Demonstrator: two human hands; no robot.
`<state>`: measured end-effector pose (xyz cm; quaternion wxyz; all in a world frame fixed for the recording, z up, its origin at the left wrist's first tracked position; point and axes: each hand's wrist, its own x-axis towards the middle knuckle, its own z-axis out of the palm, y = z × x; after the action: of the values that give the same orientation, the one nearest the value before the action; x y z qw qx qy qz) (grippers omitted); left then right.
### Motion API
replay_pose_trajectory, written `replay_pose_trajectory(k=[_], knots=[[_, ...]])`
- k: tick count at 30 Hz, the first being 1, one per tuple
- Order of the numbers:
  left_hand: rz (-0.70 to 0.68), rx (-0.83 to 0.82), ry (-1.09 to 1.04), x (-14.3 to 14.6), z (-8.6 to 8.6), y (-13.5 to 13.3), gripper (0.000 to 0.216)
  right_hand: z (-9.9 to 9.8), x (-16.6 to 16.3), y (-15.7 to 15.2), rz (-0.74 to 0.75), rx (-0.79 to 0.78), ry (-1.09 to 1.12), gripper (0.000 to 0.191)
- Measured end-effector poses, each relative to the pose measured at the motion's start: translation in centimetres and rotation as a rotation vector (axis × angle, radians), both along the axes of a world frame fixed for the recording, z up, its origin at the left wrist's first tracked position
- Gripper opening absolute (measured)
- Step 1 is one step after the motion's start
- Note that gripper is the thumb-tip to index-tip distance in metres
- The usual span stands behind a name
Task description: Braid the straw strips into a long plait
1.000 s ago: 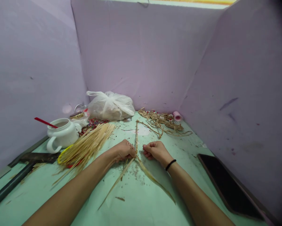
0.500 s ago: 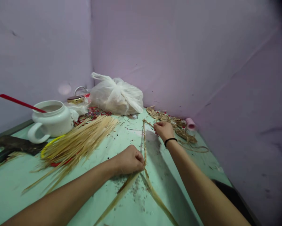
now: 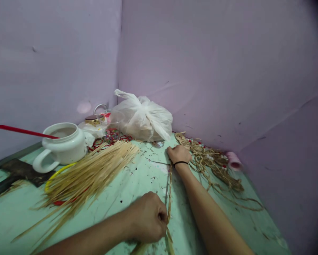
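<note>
Fingers [image 3: 161, 216] of the left hand [image 3: 146, 221] clench the near end of the braided cord [image 3: 170, 184], and the right hand [image 3: 178, 154] fists its far end, holding it straight along the surface [image 3: 137, 177] beside the straw bundle [image 3: 95, 173]: apparently a tightening step that calls for steady, even pull.

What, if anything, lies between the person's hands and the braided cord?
Nothing visible does. The left hand grips the braided cord at its near end; the right hand, a fist, sits at its far end.
</note>
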<state>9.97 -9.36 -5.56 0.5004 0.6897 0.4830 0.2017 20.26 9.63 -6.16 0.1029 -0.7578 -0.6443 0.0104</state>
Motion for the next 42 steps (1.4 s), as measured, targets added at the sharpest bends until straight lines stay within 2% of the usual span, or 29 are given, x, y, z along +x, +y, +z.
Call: replay_pose_trajectory(k=[6,12,19,23,27,31,35,39,42], knots=[[0.013,-0.003,0.018,0.1,0.1,-0.1,0.010,0.4,0.1,-1.9,-0.004,0.006,-0.030,0.039],[0.061,-0.034,0.010,0.2,0.2,-0.2,0.017,0.0,-0.1,-2.9,0.020,0.052,-0.036,0.036],[0.182,-0.127,-0.168,0.4,-0.7,0.1,0.025,-0.5,0.7,-1.8,0.022,0.071,0.129,0.038],[0.241,-0.184,-0.255,0.5,-0.9,0.5,0.022,-0.5,1.5,-0.4,0.047,0.048,0.215,0.036],[0.306,-0.227,-0.349,0.6,-0.7,0.6,0.017,-0.8,2.1,0.2,0.124,0.090,0.272,0.031],[0.347,-0.168,-0.305,0.8,-0.4,0.3,0.018,-0.9,2.0,-0.2,0.183,0.210,0.196,0.024],[0.270,-0.031,-0.156,0.9,-0.1,-0.1,0.025,-0.6,2.2,-0.8,0.345,0.175,0.024,0.017],[0.208,0.012,-0.083,0.8,0.1,-0.4,0.026,-0.7,2.6,-0.6,0.343,0.170,0.113,0.020],[0.239,-0.016,-0.126,0.9,-0.2,-0.3,0.025,-1.1,2.9,0.0,0.283,0.208,0.220,0.021]])
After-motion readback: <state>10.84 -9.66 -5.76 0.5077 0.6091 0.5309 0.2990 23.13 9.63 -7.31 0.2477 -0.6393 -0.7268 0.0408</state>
